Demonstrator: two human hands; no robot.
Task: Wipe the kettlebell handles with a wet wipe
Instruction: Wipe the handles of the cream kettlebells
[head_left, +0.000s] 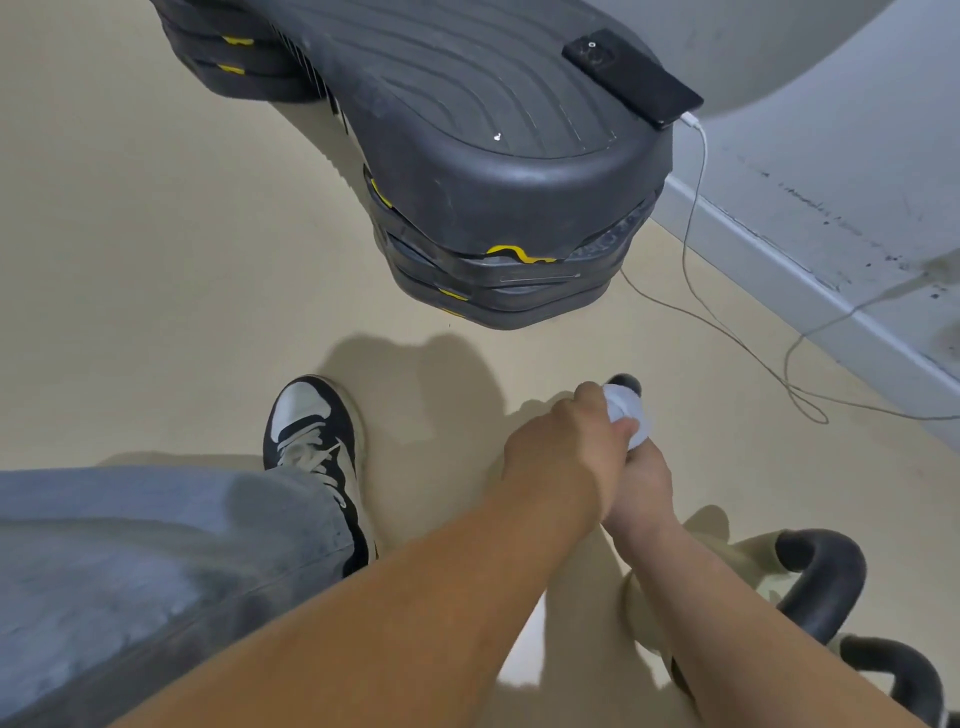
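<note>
Left hand (566, 441): fingers curled round the wet wipe (631, 415), which is pressed onto a kettlebell handle (626, 383) mid-floor (156, 260) for rubbing.
Right hand (644, 478): tucked just beneath (fingers hidden, grip cannot be told), likely steadying.
Other handles (821, 582): set toward the floor's right edge.

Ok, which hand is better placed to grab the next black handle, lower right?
Right, likely: the right hand is nearer that black handle, its forearm passing beside it; the left hand grips the wet wipe, farther off.

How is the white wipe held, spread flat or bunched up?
Bunched up: the wipe is a wad round the dark handle, gripped by the left hand.
</note>
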